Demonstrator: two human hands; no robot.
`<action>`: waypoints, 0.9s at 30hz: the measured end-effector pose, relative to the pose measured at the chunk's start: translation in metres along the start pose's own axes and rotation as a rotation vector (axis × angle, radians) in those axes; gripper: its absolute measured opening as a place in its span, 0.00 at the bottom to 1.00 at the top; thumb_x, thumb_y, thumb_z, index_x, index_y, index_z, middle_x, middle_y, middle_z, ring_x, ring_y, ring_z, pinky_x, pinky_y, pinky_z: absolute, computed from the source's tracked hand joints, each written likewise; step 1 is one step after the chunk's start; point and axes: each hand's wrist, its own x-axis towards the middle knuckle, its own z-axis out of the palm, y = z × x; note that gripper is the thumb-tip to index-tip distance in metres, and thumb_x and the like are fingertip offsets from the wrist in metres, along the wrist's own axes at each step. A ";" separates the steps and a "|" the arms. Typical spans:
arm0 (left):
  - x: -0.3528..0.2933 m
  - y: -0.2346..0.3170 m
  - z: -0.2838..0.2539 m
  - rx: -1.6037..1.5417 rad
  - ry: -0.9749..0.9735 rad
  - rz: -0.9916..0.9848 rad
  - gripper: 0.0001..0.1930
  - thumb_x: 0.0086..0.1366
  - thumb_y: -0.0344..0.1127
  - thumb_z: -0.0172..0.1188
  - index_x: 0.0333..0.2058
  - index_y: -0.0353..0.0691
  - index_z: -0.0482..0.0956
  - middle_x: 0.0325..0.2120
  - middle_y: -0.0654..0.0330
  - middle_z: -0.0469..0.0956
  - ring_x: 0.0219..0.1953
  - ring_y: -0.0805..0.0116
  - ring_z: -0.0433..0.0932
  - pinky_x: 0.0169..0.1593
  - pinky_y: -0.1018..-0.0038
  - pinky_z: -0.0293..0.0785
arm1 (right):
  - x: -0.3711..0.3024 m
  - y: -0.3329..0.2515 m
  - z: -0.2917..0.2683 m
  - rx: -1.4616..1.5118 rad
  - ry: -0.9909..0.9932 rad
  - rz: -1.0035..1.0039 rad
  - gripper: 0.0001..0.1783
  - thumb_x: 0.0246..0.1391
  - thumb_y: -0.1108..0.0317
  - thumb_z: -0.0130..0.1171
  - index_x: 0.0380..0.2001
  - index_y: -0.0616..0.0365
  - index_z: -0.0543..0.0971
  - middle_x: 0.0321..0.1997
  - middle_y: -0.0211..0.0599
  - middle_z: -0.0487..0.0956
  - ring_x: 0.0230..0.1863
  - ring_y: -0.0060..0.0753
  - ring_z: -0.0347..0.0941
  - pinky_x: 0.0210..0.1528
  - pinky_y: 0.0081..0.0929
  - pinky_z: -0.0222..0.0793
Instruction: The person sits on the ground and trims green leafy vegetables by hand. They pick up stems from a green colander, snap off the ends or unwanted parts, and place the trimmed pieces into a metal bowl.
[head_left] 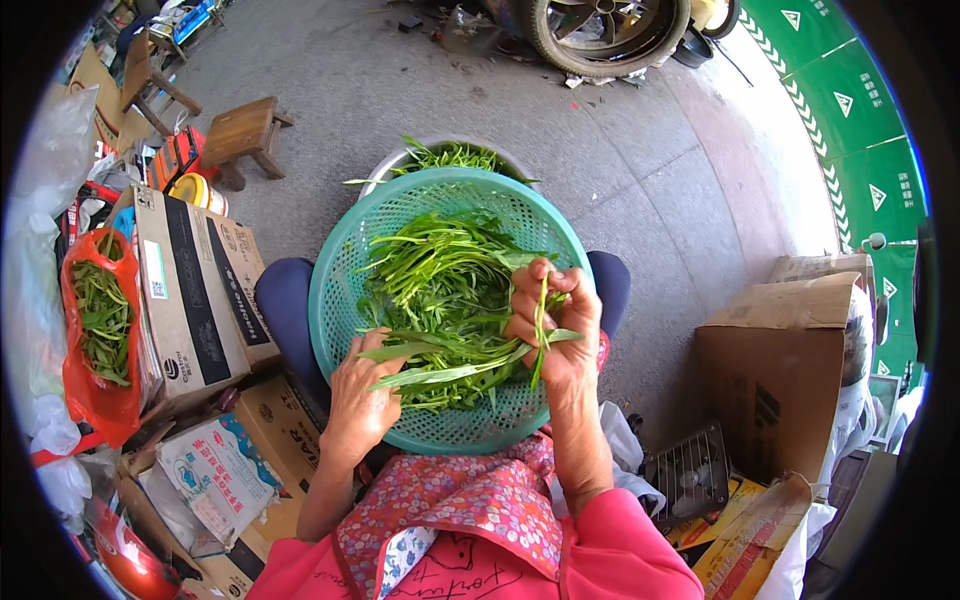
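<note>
On my lap rests a teal plastic colander basket [335, 250] with a heap of leafy green vegetable [440, 262], long thin stems and narrow leaves. My right hand [556, 318] is raised over the basket's right side, thumb and fingers closed on a few green stems [541, 325], one standing upright. Low at the basket's left rim, my left hand [364, 392] has its fingers curled over long leaves that stretch across toward the right hand. Part of the left fingers is hidden by the leaves. Just beyond the basket, a metal basin [515, 165], partly covered by it, holds more greens.
At left stand cardboard boxes [205, 290] and a red plastic bag [100, 405] with leaves in it. A small wooden stool [240, 130] is farther back. An open carton [775, 385] and a black wire rack [692, 470] lie at right. A wheel [545, 35] stands at the far side.
</note>
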 end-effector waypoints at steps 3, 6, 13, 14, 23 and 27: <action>0.015 0.012 0.023 -0.118 0.044 -0.049 0.12 0.54 0.24 0.67 0.39 0.35 0.84 0.42 0.50 0.79 0.44 0.49 0.79 0.47 0.59 0.76 | 0.001 -0.057 0.055 -0.470 0.025 -0.369 0.10 0.58 0.62 0.52 0.33 0.55 0.77 0.24 0.26 0.71 0.15 0.18 0.55 0.17 0.20 0.53; 0.026 -0.004 0.004 0.082 0.007 -0.077 0.04 0.60 0.29 0.66 0.32 0.36 0.85 0.30 0.55 0.81 0.35 0.52 0.81 0.39 0.60 0.75 | 0.022 -0.071 0.110 -0.667 -0.213 -0.985 0.11 0.57 0.67 0.51 0.36 0.63 0.78 0.23 0.31 0.72 0.15 0.17 0.55 0.18 0.19 0.52; 0.076 -0.016 0.006 0.228 0.172 -0.144 0.04 0.61 0.30 0.64 0.32 0.36 0.83 0.29 0.53 0.80 0.32 0.48 0.83 0.37 0.56 0.78 | 0.172 -0.062 0.108 -1.131 -0.088 -1.389 0.08 0.57 0.74 0.59 0.34 0.62 0.87 0.24 0.31 0.81 0.25 0.13 0.72 0.25 0.15 0.64; 0.084 -0.016 0.010 0.245 0.202 -0.102 0.03 0.62 0.29 0.63 0.30 0.35 0.81 0.28 0.52 0.79 0.32 0.48 0.83 0.36 0.56 0.78 | 0.202 -0.068 0.081 -1.429 0.008 -1.333 0.09 0.56 0.69 0.61 0.36 0.60 0.88 0.25 0.36 0.84 0.26 0.19 0.76 0.29 0.22 0.72; 0.096 -0.040 0.018 0.125 0.185 -0.112 0.03 0.54 0.28 0.65 0.23 0.36 0.83 0.22 0.50 0.78 0.27 0.51 0.81 0.32 0.58 0.76 | 0.211 -0.061 0.041 -2.039 0.091 -0.764 0.26 0.56 0.51 0.66 0.45 0.65 0.86 0.42 0.57 0.86 0.47 0.55 0.84 0.52 0.40 0.77; 0.076 -0.010 -0.031 -0.329 0.238 -0.173 0.03 0.57 0.28 0.65 0.28 0.35 0.84 0.24 0.56 0.81 0.22 0.62 0.79 0.29 0.68 0.73 | 0.141 -0.070 0.060 -1.792 0.003 -0.715 0.21 0.59 0.55 0.65 0.41 0.66 0.86 0.36 0.52 0.87 0.40 0.44 0.85 0.45 0.38 0.78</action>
